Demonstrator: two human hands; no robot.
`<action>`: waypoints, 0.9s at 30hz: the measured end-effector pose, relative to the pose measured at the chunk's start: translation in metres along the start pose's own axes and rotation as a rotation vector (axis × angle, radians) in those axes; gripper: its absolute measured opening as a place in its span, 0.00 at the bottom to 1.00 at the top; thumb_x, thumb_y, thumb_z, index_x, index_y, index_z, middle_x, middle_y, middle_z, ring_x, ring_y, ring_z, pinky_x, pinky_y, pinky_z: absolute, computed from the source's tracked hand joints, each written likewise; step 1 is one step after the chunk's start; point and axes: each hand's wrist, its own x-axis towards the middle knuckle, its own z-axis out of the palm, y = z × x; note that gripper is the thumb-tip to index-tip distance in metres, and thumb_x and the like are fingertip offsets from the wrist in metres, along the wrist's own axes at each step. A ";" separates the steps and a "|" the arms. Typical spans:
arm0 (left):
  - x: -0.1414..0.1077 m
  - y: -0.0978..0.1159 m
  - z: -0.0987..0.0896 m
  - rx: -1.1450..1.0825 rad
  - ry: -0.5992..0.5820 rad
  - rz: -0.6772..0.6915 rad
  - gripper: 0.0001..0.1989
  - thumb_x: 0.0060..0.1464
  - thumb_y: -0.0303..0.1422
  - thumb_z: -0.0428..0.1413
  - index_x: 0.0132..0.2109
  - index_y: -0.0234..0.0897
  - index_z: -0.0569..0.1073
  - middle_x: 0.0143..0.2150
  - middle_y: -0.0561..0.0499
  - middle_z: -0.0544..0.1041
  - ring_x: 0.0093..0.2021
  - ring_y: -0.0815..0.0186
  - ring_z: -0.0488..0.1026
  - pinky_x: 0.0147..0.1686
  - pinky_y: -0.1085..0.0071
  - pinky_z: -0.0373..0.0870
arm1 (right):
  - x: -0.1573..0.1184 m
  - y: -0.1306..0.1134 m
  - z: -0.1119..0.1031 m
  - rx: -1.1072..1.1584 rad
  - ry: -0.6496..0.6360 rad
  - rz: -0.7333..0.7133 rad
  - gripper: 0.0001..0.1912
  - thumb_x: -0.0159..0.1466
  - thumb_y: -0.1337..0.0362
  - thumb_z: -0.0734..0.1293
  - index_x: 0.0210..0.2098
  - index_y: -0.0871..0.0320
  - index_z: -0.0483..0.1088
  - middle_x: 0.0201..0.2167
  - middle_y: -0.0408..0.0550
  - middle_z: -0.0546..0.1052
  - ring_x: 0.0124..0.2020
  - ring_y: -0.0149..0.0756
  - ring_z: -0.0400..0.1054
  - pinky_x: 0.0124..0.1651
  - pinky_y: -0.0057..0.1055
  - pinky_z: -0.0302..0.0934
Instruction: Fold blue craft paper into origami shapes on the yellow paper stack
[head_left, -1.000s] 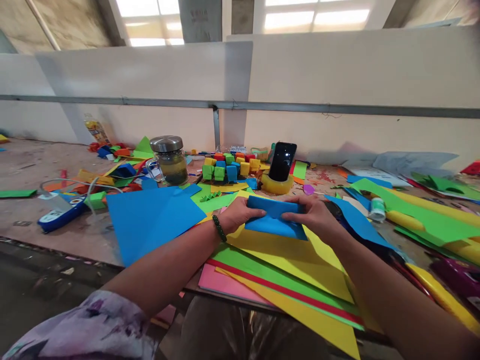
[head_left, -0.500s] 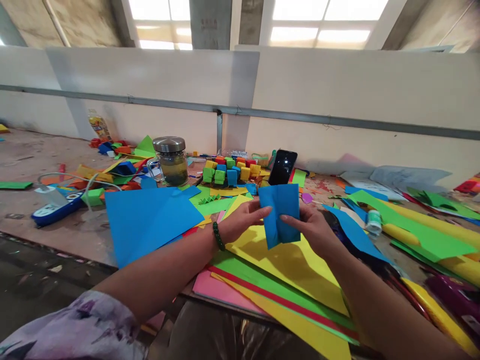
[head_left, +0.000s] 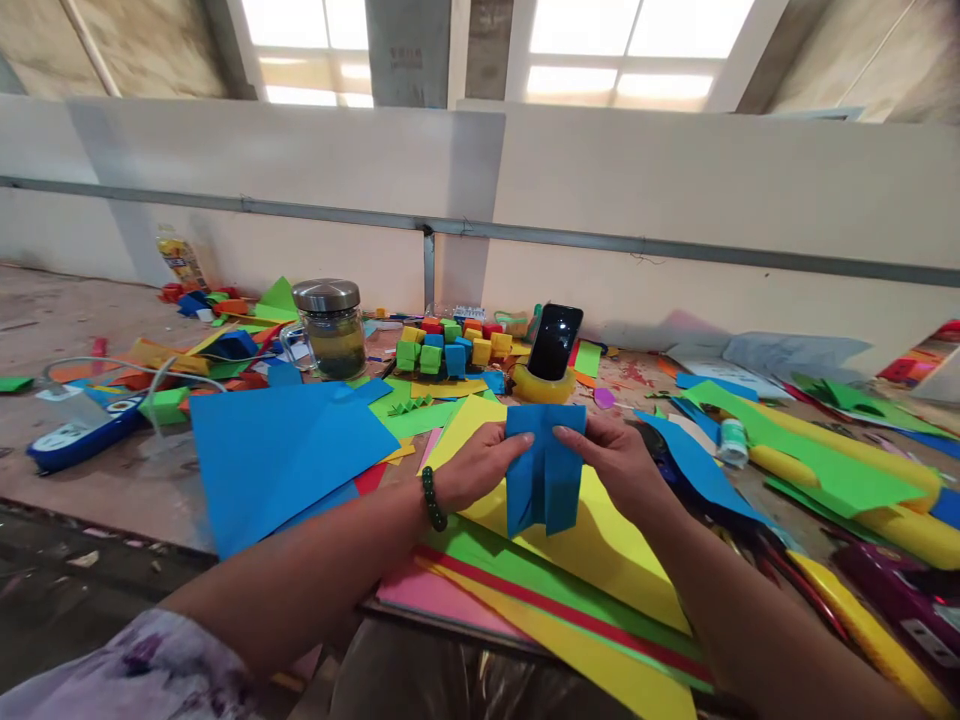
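A small folded sheet of blue paper (head_left: 545, 480) is held up between both hands, its two side flaps meeting near a crease down the middle. My left hand (head_left: 480, 465) pinches its left edge, thumb on the front face. On the other edge, my right hand (head_left: 619, 460) grips it the same way, with the fingers behind hidden by the paper. Beneath the hands lies a stack of coloured sheets with a yellow sheet (head_left: 630, 550) on top. A large blue sheet (head_left: 285, 460) rests left of my left forearm.
Behind the hands stand a phone (head_left: 556, 342) on a yellow tape roll (head_left: 544, 386), several small paper cubes (head_left: 454, 350) and a glass mug (head_left: 330, 335). At left is a toy boat (head_left: 86, 430). Green sheets (head_left: 810, 440) and a small bottle (head_left: 733, 442) lie right.
The blue paper has come down slightly and turned more upright, its two flaps now facing me. Both hands have shifted to its side edges. The view has moved a little.
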 end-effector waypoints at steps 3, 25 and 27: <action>-0.003 0.003 0.004 -0.022 0.013 0.012 0.21 0.45 0.47 0.64 0.23 0.34 0.68 0.22 0.54 0.70 0.29 0.68 0.67 0.32 0.72 0.67 | 0.000 0.003 0.000 -0.005 0.010 -0.020 0.17 0.48 0.51 0.77 0.32 0.56 0.80 0.31 0.47 0.82 0.30 0.39 0.74 0.38 0.38 0.71; -0.001 -0.026 0.008 -0.233 -0.056 -0.048 0.23 0.53 0.50 0.57 0.48 0.37 0.75 0.46 0.47 0.78 0.48 0.58 0.72 0.45 0.66 0.68 | -0.007 0.005 0.008 -0.218 0.089 -0.161 0.13 0.54 0.54 0.72 0.30 0.59 0.77 0.27 0.46 0.79 0.25 0.36 0.70 0.30 0.33 0.68; -0.001 -0.031 0.013 -0.259 -0.039 -0.031 0.25 0.52 0.52 0.58 0.47 0.37 0.75 0.44 0.48 0.77 0.43 0.63 0.72 0.43 0.69 0.67 | -0.009 0.004 0.011 -0.283 0.095 -0.206 0.11 0.54 0.56 0.71 0.27 0.59 0.76 0.25 0.45 0.78 0.24 0.35 0.69 0.29 0.31 0.66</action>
